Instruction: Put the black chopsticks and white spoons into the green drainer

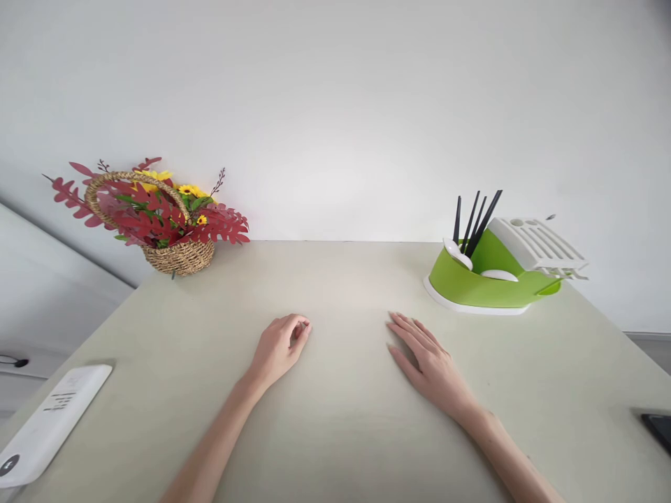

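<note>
My left hand (280,344) rests on the pale table (340,433), its fingers curled in toward the thumb. A small dark hollow shows inside the curl, and I see no object in it. Flat on the tabletop lies my right hand (426,360), palm down, fingers stretched out and thumb apart. It touches only the table. Beyond it, at the back right, stands a green utensil holder (474,288) with a white base. Several black chopsticks (482,222) and a white spoon (458,253) stick out of it. A slotted white rack (539,244) tops its right part.
A woven basket (181,258) of red leaves and yellow flowers stands at the back left. A white power strip-like device (57,423) lies along the left edge. Something black and flat (658,429) sits at the right edge. A white wall (335,126) closes off the back.
</note>
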